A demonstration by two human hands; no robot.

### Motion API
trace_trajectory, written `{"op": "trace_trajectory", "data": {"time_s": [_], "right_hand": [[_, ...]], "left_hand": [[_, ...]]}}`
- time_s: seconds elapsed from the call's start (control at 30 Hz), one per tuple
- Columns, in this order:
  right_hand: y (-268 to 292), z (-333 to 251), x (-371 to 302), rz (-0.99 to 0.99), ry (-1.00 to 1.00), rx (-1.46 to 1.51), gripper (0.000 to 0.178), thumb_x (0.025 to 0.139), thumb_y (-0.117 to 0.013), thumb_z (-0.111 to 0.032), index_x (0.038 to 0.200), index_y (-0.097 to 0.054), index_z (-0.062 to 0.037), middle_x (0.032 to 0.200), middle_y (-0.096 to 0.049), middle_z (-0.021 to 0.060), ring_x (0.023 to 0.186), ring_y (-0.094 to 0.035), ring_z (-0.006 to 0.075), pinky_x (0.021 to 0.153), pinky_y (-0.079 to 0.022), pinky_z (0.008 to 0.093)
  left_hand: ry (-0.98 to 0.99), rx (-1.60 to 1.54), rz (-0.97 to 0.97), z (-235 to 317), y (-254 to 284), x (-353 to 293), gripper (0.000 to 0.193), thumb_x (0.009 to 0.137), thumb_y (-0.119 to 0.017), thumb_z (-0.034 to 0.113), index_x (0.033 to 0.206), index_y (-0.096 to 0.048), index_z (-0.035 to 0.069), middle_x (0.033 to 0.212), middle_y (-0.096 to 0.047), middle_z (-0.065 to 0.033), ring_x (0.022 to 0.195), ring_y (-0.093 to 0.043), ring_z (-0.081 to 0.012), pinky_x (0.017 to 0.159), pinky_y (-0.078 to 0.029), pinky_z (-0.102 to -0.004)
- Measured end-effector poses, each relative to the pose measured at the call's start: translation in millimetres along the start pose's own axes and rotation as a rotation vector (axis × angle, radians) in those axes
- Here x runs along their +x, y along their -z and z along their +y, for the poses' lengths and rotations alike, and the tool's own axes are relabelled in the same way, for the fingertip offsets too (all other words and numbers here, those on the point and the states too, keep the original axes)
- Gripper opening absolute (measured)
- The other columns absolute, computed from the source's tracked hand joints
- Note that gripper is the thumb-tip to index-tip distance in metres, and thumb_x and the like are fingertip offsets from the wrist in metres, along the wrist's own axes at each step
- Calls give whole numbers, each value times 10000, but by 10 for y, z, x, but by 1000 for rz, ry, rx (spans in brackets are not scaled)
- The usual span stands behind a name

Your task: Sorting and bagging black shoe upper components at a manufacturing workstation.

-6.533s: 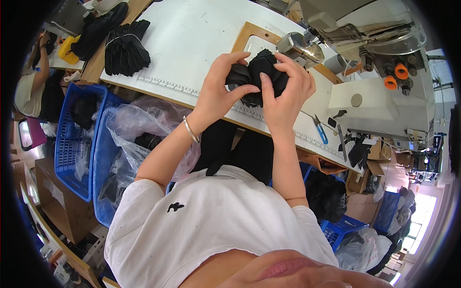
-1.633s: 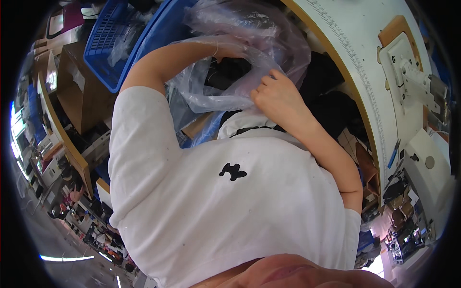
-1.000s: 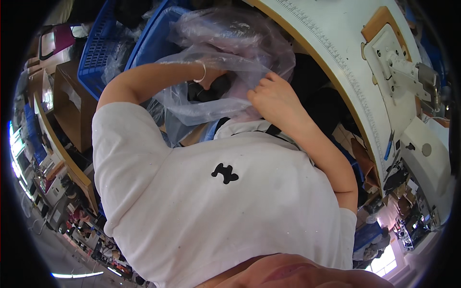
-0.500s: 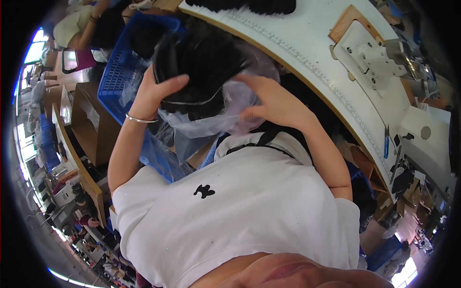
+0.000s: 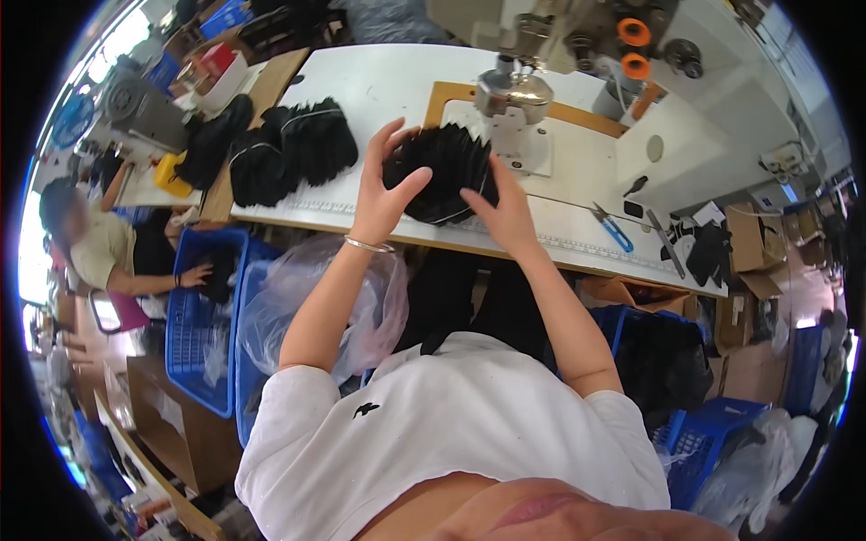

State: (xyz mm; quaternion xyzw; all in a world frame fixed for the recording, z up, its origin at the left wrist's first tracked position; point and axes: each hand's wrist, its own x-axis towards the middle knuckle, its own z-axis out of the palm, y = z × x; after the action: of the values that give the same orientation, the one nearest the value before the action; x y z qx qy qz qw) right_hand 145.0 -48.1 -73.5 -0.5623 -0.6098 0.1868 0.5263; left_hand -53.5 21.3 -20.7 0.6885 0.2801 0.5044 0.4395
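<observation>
A white table (image 5: 397, 77), with a ruler strip along its near side, carries the sewing machine (image 5: 663, 167). Left of the machine, over the table's near side, the person's left hand (image 5: 381, 191) and right hand (image 5: 508, 212) grip a black bundle (image 5: 442, 171) from both sides, fingers curled around it. Farther left of the machine lie more black bundles (image 5: 320, 140); blue-handled snips (image 5: 613, 230) lie in front of it.

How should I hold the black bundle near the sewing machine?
Probably cup its two sides, coming from left and right, like the left hand and right hand. The black bundle is thick, with layered edges fanning out on top and a thin pale band across its near side, so pressing both sides should keep it together.
</observation>
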Motion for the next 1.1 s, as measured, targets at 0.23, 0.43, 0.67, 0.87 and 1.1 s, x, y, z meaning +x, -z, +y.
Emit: {"op": "trace_trajectory", "data": {"time_s": [0.23,0.43,0.67,0.87,1.1], "right_hand": [[184,-55,42,-80,73,61,730,858,-724,-168,1485,-378,-27,1435,-481,172,1330,-477,357,1104,-393,414],[275,-336,74,128,170,96,487,869,-741,-176,1325,-606,-71,1251,-545,100,1149,-558,248,979,-475,360],[307,-407,93,96,59,297,345,907,-686,-96,1250,-651,-76,1161,-590,74,1048,-597,188,898,-506,304],[266,-308,47,316,-40,212,188,934,-664,-80,1119,-671,-48,1104,-659,71,956,-634,173,825,-519,300],[311,-466,63,258,67,-46,113,908,-693,-76,1007,-681,-23,953,-685,73,876,-649,173,791,-514,283]], "left_hand": [[-377,426,-434,341,-126,538,487,756,-837,207,1185,-664,53,1279,-649,-96,1145,-621,-298,1009,-478,-369],[-98,357,-317,369,-381,266,426,747,-814,115,1140,-664,45,1108,-682,-99,1072,-622,-280,947,-495,-367],[-138,402,-163,383,-416,99,377,744,-814,133,1102,-697,107,1103,-678,-63,1033,-613,-292,874,-522,-384],[-101,405,-83,402,-448,71,398,724,-819,97,1103,-695,89,1077,-675,-75,1030,-610,-292,890,-508,-379],[-102,425,-43,396,-495,26,397,723,-827,131,1100,-703,132,1090,-665,-45,1048,-611,-276,849,-537,-377]]}}
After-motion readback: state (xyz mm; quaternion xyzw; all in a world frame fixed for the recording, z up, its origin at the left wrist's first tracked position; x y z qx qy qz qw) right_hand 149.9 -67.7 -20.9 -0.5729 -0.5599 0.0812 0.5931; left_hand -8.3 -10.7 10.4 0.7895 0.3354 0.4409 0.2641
